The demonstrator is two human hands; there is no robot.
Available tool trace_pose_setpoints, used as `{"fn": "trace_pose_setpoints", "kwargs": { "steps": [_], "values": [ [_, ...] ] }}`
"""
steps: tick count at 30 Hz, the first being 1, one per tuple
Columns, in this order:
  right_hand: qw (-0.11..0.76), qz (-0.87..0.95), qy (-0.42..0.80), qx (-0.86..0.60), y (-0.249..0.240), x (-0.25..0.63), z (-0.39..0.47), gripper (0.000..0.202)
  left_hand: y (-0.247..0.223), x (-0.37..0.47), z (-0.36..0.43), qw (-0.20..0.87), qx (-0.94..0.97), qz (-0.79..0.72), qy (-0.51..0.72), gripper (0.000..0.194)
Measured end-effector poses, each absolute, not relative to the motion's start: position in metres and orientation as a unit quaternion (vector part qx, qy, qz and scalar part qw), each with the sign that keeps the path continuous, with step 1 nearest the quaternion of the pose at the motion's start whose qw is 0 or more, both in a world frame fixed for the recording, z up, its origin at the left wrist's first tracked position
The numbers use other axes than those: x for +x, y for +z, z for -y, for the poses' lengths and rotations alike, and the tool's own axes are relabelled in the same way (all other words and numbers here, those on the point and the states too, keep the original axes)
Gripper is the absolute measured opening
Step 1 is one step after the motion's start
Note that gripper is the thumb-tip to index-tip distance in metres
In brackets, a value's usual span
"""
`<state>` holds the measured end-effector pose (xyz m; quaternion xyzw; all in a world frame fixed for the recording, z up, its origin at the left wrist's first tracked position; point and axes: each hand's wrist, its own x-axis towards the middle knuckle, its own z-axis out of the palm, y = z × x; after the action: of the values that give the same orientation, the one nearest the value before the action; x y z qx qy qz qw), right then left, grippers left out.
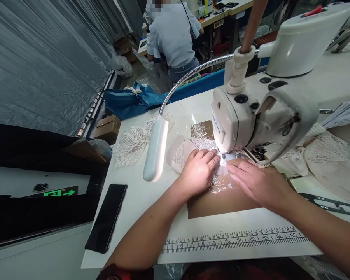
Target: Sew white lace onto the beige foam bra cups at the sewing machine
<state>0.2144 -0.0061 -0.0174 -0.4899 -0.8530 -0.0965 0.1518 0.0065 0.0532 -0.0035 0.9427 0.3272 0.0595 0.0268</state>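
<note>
White lace fabric (179,153) lies on the bed of a white sewing machine (236,112), partly under the needle area. My left hand (200,167) presses down on the lace just left of the needle, its fingers stretched out flat. From the right, my right hand (252,179) reaches in with extended fingers, their tips touching the cloth beside the presser foot. A brown plate (221,206) with clear tape on it lies under both hands. The lamp's glare and my fingers hide the exact stitching spot.
A gooseneck lamp (156,149) hangs over the table left of the machine. More lace (131,144) lies behind it, and a black phone (106,217) rests near the left edge. Printed ruler marks (236,240) run along the front. Another person (175,39) sits beyond.
</note>
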Motion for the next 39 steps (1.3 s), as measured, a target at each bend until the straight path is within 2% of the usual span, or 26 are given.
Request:
{"fn": "trace_pose_setpoints", "kwargs": {
  "steps": [6, 11, 16, 19, 23, 29, 32, 35, 39],
  "values": [
    [0.135, 0.832, -0.063, -0.534, -0.022, 0.211, 0.005, 0.035, -0.010, 0.004, -0.060, 0.024, 0.931, -0.351, 0.099, 0.035],
    [0.159, 0.840, -0.027, -0.519, -0.024, 0.215, 0.005, 0.034, -0.013, 0.001, -0.062, 0.034, 0.917, -0.379, 0.119, 0.031],
    [0.187, 0.838, -0.005, -0.512, -0.025, 0.216, 0.004, 0.034, -0.016, -0.002, -0.060, 0.048, 0.902, -0.403, 0.146, 0.038],
    [0.178, 0.838, -0.004, -0.515, -0.025, 0.215, 0.003, 0.034, -0.017, -0.002, -0.057, 0.047, 0.894, -0.417, 0.159, 0.045],
    [0.155, 0.856, 0.015, -0.493, -0.018, 0.219, 0.005, 0.036, -0.018, -0.004, -0.057, 0.047, 0.881, -0.438, 0.173, 0.044],
    [0.136, 0.859, 0.055, -0.491, -0.001, 0.272, 0.044, 0.036, -0.005, -0.018, -0.048, 0.112, 0.865, -0.458, 0.172, 0.027],
    [0.129, 0.842, 0.018, -0.523, -0.013, 0.318, 0.069, 0.037, 0.007, -0.022, -0.021, 0.181, 0.897, -0.371, 0.156, 0.022],
    [0.101, 0.832, 0.001, -0.546, -0.031, 0.354, 0.087, 0.037, 0.019, -0.022, 0.009, 0.261, 0.916, -0.266, 0.147, 0.022],
    [0.073, 0.825, 0.028, -0.559, -0.043, 0.368, 0.096, 0.030, 0.028, -0.024, 0.029, 0.303, 0.908, -0.248, 0.151, 0.029]
  ]
}}
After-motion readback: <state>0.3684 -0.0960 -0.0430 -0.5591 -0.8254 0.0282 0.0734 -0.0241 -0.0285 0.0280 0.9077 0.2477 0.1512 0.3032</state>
